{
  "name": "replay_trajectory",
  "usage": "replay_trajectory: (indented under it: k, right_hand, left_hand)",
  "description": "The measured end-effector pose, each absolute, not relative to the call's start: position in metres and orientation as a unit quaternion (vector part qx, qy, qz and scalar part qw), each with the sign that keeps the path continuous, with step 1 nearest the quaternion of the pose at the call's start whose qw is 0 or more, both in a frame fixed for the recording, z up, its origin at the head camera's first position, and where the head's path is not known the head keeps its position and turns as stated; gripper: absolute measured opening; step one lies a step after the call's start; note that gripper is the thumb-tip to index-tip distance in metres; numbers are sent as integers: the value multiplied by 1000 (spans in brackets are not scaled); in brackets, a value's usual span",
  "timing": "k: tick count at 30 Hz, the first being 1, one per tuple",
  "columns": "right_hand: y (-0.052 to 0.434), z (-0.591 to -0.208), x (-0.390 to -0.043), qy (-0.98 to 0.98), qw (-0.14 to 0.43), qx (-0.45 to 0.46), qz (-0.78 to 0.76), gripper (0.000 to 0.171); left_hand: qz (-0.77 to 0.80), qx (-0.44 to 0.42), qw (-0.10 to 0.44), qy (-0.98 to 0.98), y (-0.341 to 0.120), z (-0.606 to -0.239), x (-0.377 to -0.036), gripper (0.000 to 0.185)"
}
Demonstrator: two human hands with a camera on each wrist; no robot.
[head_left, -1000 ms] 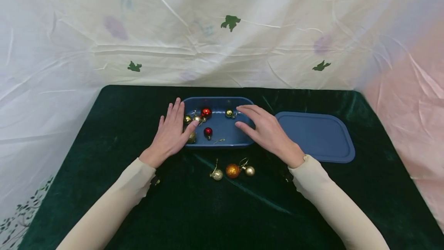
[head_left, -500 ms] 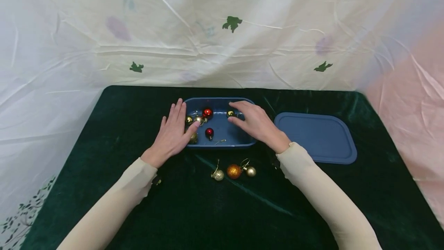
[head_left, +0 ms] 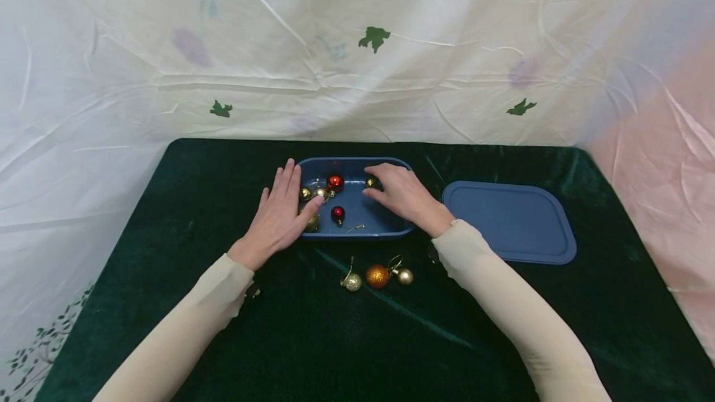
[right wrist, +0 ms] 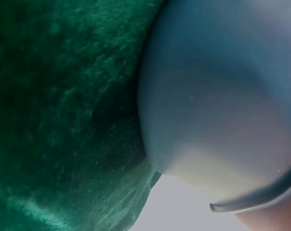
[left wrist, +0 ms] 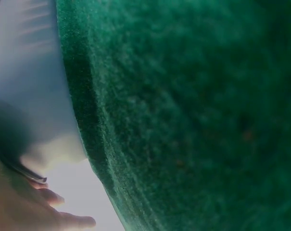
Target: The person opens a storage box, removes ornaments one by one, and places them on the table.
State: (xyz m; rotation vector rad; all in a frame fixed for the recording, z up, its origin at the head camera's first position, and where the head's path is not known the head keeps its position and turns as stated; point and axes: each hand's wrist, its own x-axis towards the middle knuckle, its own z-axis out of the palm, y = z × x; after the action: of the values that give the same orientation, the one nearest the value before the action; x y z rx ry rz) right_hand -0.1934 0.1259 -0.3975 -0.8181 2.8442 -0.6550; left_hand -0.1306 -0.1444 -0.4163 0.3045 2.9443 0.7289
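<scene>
1. box point(head_left: 382, 216) of smooth blue material, open-topped with rounded corners, sits on a dark green velvet cloth point(head_left: 335, 346).
2. left hand point(head_left: 277, 213): fingers straight and close together along the box's left end, thumb spread inward, partly hiding a glittery gold ball point(head_left: 313, 224) inside.
3. right hand point(head_left: 404, 191): inside the box's right side, thumb and forefinger narrowly parted around a small shiny gold ball point(head_left: 370, 183); whether they touch it i cannot tell.
4. also inside: a glossy bright red ball point(head_left: 335, 182), a glossy dark red ball point(head_left: 337, 213) and a thin gold cord point(head_left: 355, 228).
5. in front of the box lie a pale gold glitter ball point(head_left: 352, 282), an orange glitter ball point(head_left: 377, 276) and a satiny champagne ball point(head_left: 404, 276).
6. flat blue rounded lid point(head_left: 511, 222) lies to the right of the box.
7. white fabric point(head_left: 447, 17) with green leaf-like patches hangs behind.
</scene>
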Motion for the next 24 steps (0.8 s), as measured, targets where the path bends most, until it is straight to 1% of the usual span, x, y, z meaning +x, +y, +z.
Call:
replay_trajectory:
  k: [8,14,19,24]
  right_hand:
    - [121,-397,-195,951,55,-253,-170,51]
    - [120,-399,-196,949,51,-264,-164,47]
    - [119,-400,-197,944,53,-281,-168,41]
    - [117,-403,-197,940,47,-292,-169,31]
  left_hand:
    - [235,103,42,965,-144,-416,-130,98]
    - [235,104,39,965,-144,-416,-131,99]
    - [239,101,43,965,-144,-415,-131,99]
    - [239,101,43,965,-144,-415,-131,99]
